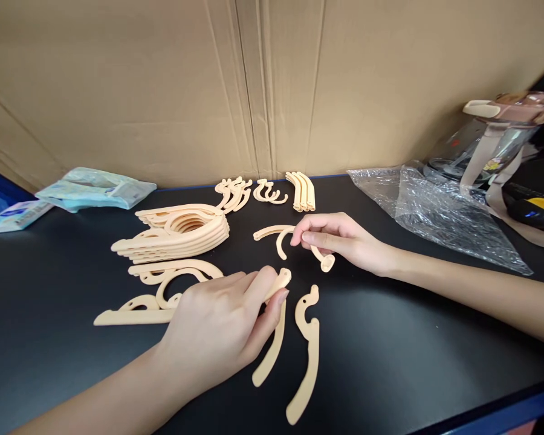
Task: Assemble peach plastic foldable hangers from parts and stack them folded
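Observation:
My left hand (222, 320) is closed around a cream plastic hanger arm (281, 278). Its rounded end pokes out between thumb and fingers, and the palm hides the rest. My right hand (344, 238), farther back, pinches a thin curved hanger piece (327, 262). Beside its fingertips show a curved arm (269, 231) and a hook-shaped part (281, 244); whether these are in the hand or on the table I cannot tell. Below the hands lie one loose curved arm (269, 356) and another arm (306, 380) with a hook (304, 311) at its upper end.
Stacked folding hangers (181, 232) lie at the left, with more hanger parts (163, 272) in front. Hooks (233, 193) and grouped arms (303, 190) sit along the cardboard wall (163, 90). Clear plastic wrap (444, 211), a strapped bottle (489, 142) and a tissue pack (95, 188) stand around.

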The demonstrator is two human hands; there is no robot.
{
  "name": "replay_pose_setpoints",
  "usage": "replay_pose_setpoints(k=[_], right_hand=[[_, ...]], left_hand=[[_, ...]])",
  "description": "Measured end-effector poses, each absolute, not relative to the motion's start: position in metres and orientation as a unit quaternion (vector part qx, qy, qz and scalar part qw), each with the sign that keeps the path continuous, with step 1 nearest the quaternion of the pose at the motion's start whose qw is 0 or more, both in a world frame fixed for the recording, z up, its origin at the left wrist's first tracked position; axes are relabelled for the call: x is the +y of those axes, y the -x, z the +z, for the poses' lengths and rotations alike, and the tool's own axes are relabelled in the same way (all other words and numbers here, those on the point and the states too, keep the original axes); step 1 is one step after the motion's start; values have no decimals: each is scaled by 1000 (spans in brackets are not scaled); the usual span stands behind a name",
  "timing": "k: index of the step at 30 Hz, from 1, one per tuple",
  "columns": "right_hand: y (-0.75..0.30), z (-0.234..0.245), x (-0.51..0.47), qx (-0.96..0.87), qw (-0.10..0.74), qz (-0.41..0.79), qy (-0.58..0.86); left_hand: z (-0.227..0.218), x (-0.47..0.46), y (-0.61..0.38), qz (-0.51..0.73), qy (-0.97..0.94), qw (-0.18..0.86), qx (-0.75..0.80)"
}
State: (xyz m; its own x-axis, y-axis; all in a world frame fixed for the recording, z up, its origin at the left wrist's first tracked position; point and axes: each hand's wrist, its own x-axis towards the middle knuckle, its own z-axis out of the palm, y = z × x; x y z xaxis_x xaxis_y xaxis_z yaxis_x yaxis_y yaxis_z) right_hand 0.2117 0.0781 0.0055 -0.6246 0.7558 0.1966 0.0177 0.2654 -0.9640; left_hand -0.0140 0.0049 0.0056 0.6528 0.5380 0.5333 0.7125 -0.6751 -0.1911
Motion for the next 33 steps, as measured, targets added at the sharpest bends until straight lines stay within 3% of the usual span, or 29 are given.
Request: replay_pose_setpoints(k=[9,14,18,33], right_hand=[[-212,-5,88,-632,335,660,230],[-215,-5,91,-595,339,694,223],[-216,-4,93,-580,321,716,218],[-219,-3,96,-599,268,721,222]], left_hand=[[1,7,17,-236,888,176,-353],[1,8,16,-228,915,92,-319],[5,10,14,-220,925,103,-292],[-1,10,16,-225,912,36,-341]])
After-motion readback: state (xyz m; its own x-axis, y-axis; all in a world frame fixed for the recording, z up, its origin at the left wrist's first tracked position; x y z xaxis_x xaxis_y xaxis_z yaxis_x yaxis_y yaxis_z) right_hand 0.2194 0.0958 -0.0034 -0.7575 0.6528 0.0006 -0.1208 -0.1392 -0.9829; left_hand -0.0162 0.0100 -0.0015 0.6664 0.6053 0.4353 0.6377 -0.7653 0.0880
